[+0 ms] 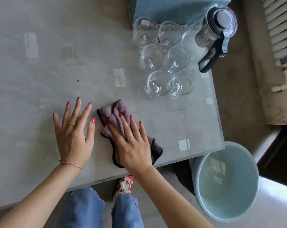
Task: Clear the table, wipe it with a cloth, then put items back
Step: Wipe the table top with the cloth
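Right hand [133, 142] flat, fingers straight, pressing crumpled purple black-edged cloth [113, 116] onto grey glass-topped bench [40, 63] for wiping; left hand [73, 135] splayed flat, bracing me; clear glasses [159, 83] uncleared.

The table [40, 63] has a pale grey glass top with small light squares showing through it. A purple cloth [114, 116] with a dark edge lies crumpled near the 6 o'clock edge. The right hand [133, 145] presses flat on the cloth with straight fingers; the left hand [73, 134] rests flat on the bare top just beside it, at its 9 o'clock. Six clear glasses [164, 58] stand upright in pairs toward 1 o'clock, close together. A clear jug [217, 28] with a dark lid and handle stands by the 2 o'clock corner, just beside the glasses. A blue cloth-covered block [172, 9] sits at 12 o'clock behind them.
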